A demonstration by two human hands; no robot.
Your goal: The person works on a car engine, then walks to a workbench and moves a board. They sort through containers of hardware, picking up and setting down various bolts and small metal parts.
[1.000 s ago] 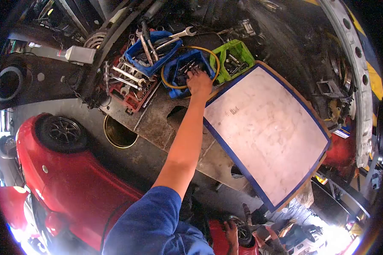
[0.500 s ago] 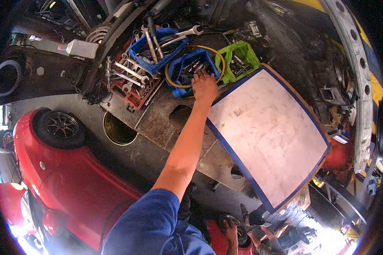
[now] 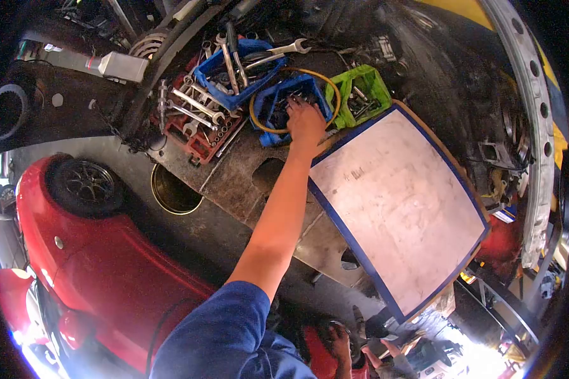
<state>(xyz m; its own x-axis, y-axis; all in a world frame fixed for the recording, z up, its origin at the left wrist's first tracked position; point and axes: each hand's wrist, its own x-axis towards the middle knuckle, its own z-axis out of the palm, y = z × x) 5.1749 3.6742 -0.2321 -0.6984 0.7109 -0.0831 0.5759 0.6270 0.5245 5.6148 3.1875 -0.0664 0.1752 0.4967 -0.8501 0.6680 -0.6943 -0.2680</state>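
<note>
My left hand (image 3: 305, 114) reaches into the middle blue bin (image 3: 273, 137), over dark small parts and metal pieces. Its fingers are partly bent, and whatever they touch is hidden. A yellow-brown ring (image 3: 338, 104) lies around this bin. To its left is another blue bin (image 3: 202, 77) with wrenches (image 3: 232, 68); a green bin (image 3: 384, 95) with metal parts stands to its right. What appears to be my right hand (image 3: 339, 340) is low in the frame, in shadow; its finger state and any contents are unclear.
A red tray (image 3: 202, 151) with wrenches and sockets lies at the left. A blue-edged white board (image 3: 401, 196) covers the right side of the worktop. Below left are a round opening (image 3: 176, 192) and a red car (image 3: 114, 265). Part of a person (image 3: 404, 365) shows at lower right.
My left hand has shifted slightly right and up within the middle bin. The view has moved a little, shifting the bins slightly right.
</note>
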